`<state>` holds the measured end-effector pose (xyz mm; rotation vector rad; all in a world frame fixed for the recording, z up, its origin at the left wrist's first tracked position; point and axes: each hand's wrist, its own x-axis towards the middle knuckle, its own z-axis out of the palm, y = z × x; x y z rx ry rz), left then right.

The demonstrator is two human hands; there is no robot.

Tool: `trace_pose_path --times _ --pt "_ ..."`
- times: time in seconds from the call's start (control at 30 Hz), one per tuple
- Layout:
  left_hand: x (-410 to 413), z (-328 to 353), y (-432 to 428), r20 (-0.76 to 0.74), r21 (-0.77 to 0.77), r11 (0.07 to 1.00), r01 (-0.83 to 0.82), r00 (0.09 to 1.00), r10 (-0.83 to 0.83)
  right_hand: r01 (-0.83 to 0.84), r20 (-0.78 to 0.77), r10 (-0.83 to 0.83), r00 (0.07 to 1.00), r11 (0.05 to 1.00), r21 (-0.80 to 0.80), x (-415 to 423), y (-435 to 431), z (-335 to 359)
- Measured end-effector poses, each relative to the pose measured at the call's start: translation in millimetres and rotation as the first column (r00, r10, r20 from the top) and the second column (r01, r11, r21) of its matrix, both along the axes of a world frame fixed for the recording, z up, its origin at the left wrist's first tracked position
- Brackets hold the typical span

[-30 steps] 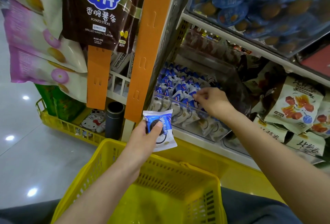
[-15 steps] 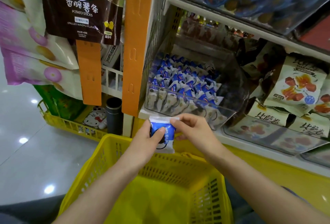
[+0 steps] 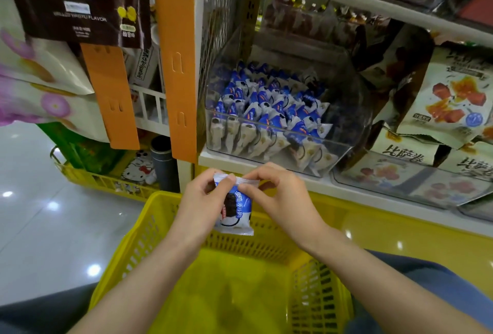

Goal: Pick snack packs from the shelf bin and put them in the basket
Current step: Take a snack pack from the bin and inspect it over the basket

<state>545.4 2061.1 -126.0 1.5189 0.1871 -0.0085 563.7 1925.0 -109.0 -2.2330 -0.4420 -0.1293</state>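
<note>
Both hands, the left hand [image 3: 198, 200] and right hand [image 3: 277, 197], are pinching one blue-and-white snack pack [image 3: 236, 211] by its top edge. It is hanging above the yellow basket [image 3: 149, 229], below the clear shelf bin [image 3: 333, 152].

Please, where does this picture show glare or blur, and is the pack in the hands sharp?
Head view: reflected lights glare as bright spots on the glossy floor; head view, left edge: the hanging bags are smeared; head view, centre: the snack pack is fairly sharp, its print visible.
</note>
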Motion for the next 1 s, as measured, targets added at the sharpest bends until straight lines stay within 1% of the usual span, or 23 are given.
trace_pose_path --times 0.07,0.1,0.13,0.2,0.23,0.3,0.33,0.4,0.43,0.5,0.57,0.6,0.63,0.67,0.7,0.73,0.77,0.8,0.83,0.9,1.0 --pt "0 0 0 -0.032 -0.028 0.999 0.016 0.999 -0.017 -0.004 0.102 0.012 0.995 0.997 -0.076 -1 -2 0" --pt "0 0 0 -0.044 -0.042 0.999 0.031 0.999 -0.032 0.004 0.101 0.003 0.995 0.998 -0.068 0 -2 0" --pt "0 1 1 -0.054 -0.054 0.997 0.048 0.997 -0.051 0.017 0.068 -0.015 0.998 0.999 -0.030 0 -3 0" --pt "0 2 1 -0.092 -0.063 0.995 0.075 0.993 -0.081 0.085 -0.066 -0.078 0.995 0.990 0.114 4 -6 1" --pt "0 2 1 -0.116 -0.073 0.994 0.076 0.990 -0.084 0.139 -0.145 -0.111 0.983 0.970 0.198 6 -7 3" --pt "-1 2 1 -0.139 -0.130 0.989 0.063 0.987 -0.081 0.246 -0.282 -0.147 0.948 0.902 0.354 12 -11 6" --pt "-1 2 2 -0.133 -0.157 0.986 0.051 0.989 -0.073 0.288 -0.342 -0.144 0.929 0.860 0.421 14 -13 7" --pt "-1 3 4 -0.107 -0.160 0.987 0.001 0.994 -0.018 0.332 -0.445 -0.082 0.892 0.788 0.519 14 -16 8" --pt "-1 3 5 -0.094 -0.149 0.988 -0.041 0.995 0.027 0.332 -0.490 -0.037 0.871 0.780 0.531 14 -17 7" --pt "1 2 9 -0.066 -0.121 0.984 -0.129 0.990 0.122 0.291 -0.568 0.036 0.823 0.831 0.474 11 -17 5" --pt "4 0 12 -0.011 -0.070 0.980 -0.184 0.983 0.184 0.202 -0.635 0.073 0.769 0.915 0.350 8 -14 1" --pt "4 -1 13 0.028 -0.019 0.981 -0.195 0.980 0.195 0.147 -0.654 0.068 0.754 0.952 0.268 6 -11 -2" --pt "5 -1 14 0.070 0.051 0.980 -0.193 0.979 0.189 0.085 -0.637 0.045 0.769 0.982 0.171 5 -10 -5" --pt "5 -1 14 0.115 0.129 0.975 -0.180 0.979 0.165 0.030 -0.575 0.012 0.818 0.998 0.064 3 -8 -8" --pt "5 -1 13 0.158 0.205 0.965 -0.165 0.978 0.134 -0.006 -0.478 -0.007 0.879 1.000 -0.025 2 -7 -9" --pt "4 -2 13 0.196 0.267 0.952 -0.153 0.975 0.102 -0.021 -0.369 -0.007 0.929 0.997 -0.070 1 -7 -9" --pt "3 -3 12 0.225 0.314 0.939 -0.142 0.972 0.072 -0.022 -0.275 0.002 0.961 0.997 -0.072 -1 -6 -7" --pt "2 -3 11 0.247 0.348 0.928 -0.131 0.968 0.045 -0.015 -0.210 0.007 0.978 0.999 -0.037 -1 -6 -4" --pt "1 -3 10 0.266 0.373 0.920 -0.122 0.964 0.020 -0.006 -0.176 0.009 0.984 1.000 0.018 -2 -6 -2" --pt "-2 -3 8 0.300 0.420 0.902 -0.102 0.953 -0.032 0.003 -0.166 0.017 0.986 0.992 0.124 -2 -5 1" --pt "-4 -2 8 0.323 0.467 0.880 -0.090 0.943 -0.075 0.010 -0.185 0.021 0.983 0.986 0.168 -4 -2 2"
